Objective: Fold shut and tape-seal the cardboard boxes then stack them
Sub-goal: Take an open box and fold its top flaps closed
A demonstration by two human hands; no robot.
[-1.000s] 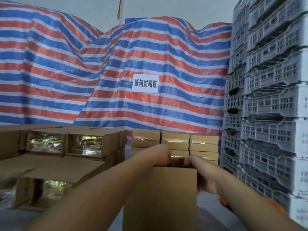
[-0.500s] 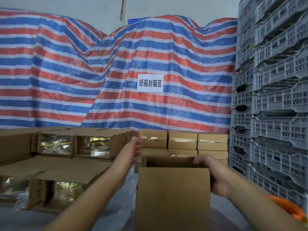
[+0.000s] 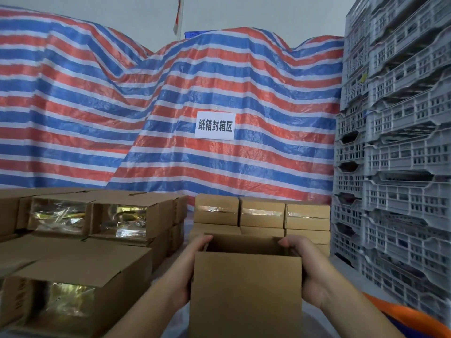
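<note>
I hold a plain brown cardboard box upright in front of me, its top open and the inside dark. My left hand grips its left side, fingertips curled over the top edge. On the right side, my right hand holds the box the same way, fingers hooked over the rim. Behind it stands a row of sealed, taped boxes stacked two high.
Taped boxes with shiny film ends are piled at the left in several stacks. Grey plastic crates tower at the right. A striped tarp with a white sign fills the back. An orange object lies low right.
My left hand left the box, swung out to the left, and now grips the box's left side again. The box sits a little farther right; its top is now open.
</note>
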